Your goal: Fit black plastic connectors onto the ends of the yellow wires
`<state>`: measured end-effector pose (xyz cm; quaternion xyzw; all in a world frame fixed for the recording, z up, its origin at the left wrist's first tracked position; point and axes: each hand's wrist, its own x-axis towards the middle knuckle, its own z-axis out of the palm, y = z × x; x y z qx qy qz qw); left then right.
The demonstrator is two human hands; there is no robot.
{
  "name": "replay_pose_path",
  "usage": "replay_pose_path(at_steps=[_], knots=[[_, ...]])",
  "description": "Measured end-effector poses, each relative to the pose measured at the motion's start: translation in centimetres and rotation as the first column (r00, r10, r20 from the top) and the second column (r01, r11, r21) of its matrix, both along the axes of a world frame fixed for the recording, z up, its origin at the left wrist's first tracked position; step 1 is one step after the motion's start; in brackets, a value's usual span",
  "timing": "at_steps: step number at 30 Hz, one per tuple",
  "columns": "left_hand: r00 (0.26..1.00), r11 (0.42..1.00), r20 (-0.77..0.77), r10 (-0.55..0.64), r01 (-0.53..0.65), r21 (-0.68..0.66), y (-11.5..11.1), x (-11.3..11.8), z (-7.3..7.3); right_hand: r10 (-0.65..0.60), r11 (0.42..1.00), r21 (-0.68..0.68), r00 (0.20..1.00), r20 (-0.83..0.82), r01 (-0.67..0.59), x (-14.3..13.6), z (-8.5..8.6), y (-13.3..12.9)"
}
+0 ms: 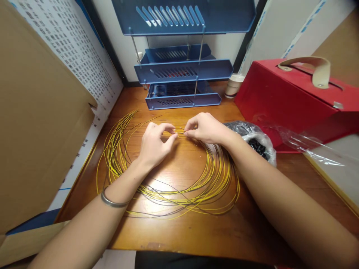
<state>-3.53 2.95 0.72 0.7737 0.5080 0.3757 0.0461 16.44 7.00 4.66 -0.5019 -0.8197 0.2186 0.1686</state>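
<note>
A loose bundle of yellow and black wires (168, 198) curves across the wooden table in a wide open loop. At the far side of the loop, my left hand (157, 141) has thumb and fingers bent around a few wire ends. Just to its right, my right hand (204, 127) pinches the same short stretch of wires between thumb and fingertips. The two hands are a small gap apart, with thin wire showing between them. Cut wire ends fan out at the upper left of the loop. Fingertip detail is too small to make out fully.
A blue tiered rack (183, 71) stands at the back, with a paper cup (235, 85) to its right. By my right forearm sits a clear plastic bag (265, 144) of small black parts, before a red box (280, 101). Cardboard (36, 112) rises on the left.
</note>
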Motion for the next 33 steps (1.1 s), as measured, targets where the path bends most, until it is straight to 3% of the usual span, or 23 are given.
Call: replay_pose_path(at_steps=[8, 11, 15, 20, 27, 33], knots=[[1.0, 0.998, 0.027, 0.007, -0.009, 0.057, -0.3, 0.1, 0.1, 0.038, 0.999, -0.027, 0.999, -0.037, -0.039, 0.3, 0.4, 0.0], [0.998, 0.998, -0.027, 0.058, -0.059, -0.022, 0.0, -0.1, -0.1, 0.026, 0.999, -0.02, 0.998, -0.059, -0.027, 0.5, 0.5, 0.1], [0.968, 0.97, -0.213, 0.134, -0.172, -0.173, 0.4, -0.5, -0.5, 0.001, 1.0, -0.018, 0.999, -0.05, -0.002, 0.5, 0.4, 0.1], [0.948, 0.941, -0.302, 0.101, -0.19, -0.279, 0.5, -0.6, -0.8, -0.016, 0.999, -0.041, 0.999, -0.043, 0.014, 0.6, 0.7, 0.1], [0.965, 0.958, -0.254, 0.069, -0.135, -0.252, 0.5, -0.6, -1.1, 0.008, 0.999, -0.039, 1.0, -0.03, -0.01, 0.9, 0.6, 0.3], [0.993, 0.978, 0.043, 0.107, -0.097, -0.187, 0.5, -0.2, -0.6, 0.084, 0.996, -0.017, 0.996, 0.017, -0.084, 0.8, 0.2, 0.4]])
